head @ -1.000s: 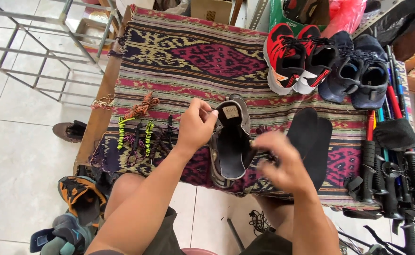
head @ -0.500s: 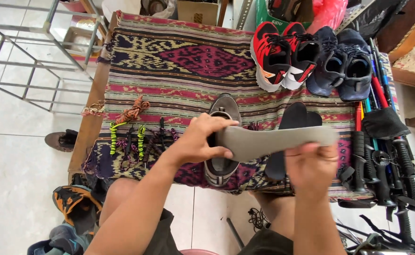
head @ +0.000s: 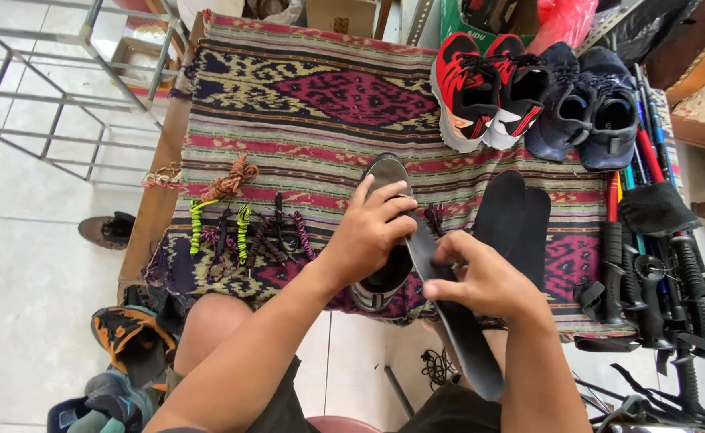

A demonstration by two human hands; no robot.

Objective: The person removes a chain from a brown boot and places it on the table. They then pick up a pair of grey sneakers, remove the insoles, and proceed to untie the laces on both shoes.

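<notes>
Woven in purple, yellow and red bands, a patterned cloth covers the low table, with pale floor tiles showing at nine o'clock.

At the cloth's left edge lies a row of coiled laces, green, orange and dark. Toward the middle, the left hand is curled over the top of a dark shoe standing toe-away at the cloth's near edge; fingers wrap the collar and steady it. Just to its right, the right hand pinches a dark insole between thumb and bent fingers, closed firmly on it. The insole's front end points to eleven o'clock and meets the shoe's opening, while its heel end hangs toward five o'clock over the person's lap.

Judging from this, the insole goes in best if the shoe is kept pinned and the opening spread, the toe end fed flat and slightly bowed so it does not fold under.

Further right, two more dark insoles lie on the cloth; at one o'clock stand a red pair of shoes and a dark blue pair, with trekking poles along the right edge.
</notes>
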